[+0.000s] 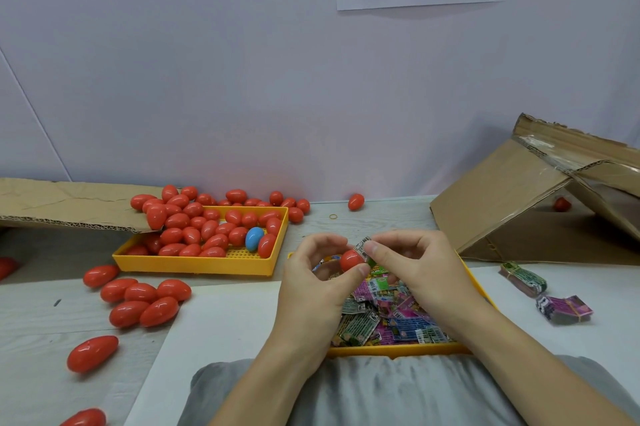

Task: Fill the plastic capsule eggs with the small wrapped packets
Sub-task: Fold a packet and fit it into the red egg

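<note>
Head view: pale table before white wall, hands gripping red egg and packet.

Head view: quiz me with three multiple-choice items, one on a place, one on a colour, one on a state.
1. Where does the blue egg lie?
A. in the yellow tray among red eggs
B. on the cardboard
C. in the packet tray

2. What colour is the egg half in the left hand?
A. blue
B. red
C. yellow

3. What is the right hand doing?
A. lying flat on the table
B. pinching a wrapped packet at the egg half
C. lifting a tray

Key: 1 A, it sits near the tray's right end; 2 B, red shows between the fingers; 3 B, thumb and fingers pinch the packet.
</note>
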The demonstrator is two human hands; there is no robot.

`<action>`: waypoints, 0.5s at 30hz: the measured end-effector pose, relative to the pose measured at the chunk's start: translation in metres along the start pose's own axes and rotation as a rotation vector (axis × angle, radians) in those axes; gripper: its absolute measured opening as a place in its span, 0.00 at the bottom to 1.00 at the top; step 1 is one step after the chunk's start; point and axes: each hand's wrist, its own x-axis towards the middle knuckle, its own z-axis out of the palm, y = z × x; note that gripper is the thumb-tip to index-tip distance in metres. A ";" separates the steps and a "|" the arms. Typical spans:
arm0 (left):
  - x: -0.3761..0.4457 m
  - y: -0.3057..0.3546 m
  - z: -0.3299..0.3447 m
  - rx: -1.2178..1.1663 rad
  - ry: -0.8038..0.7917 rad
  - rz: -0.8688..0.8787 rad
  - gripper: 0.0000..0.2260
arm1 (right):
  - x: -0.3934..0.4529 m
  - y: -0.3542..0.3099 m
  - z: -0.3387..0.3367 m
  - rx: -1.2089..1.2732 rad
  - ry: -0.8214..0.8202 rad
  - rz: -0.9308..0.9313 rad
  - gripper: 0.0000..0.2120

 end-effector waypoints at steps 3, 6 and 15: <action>0.000 0.000 0.001 0.019 -0.002 0.009 0.15 | 0.001 0.000 0.001 0.013 -0.004 0.022 0.01; 0.000 0.000 0.001 0.027 0.010 0.013 0.16 | 0.001 0.001 0.002 0.056 -0.007 0.067 0.02; -0.002 0.003 0.002 0.099 0.017 0.042 0.15 | 0.002 0.001 0.002 0.169 -0.066 0.090 0.17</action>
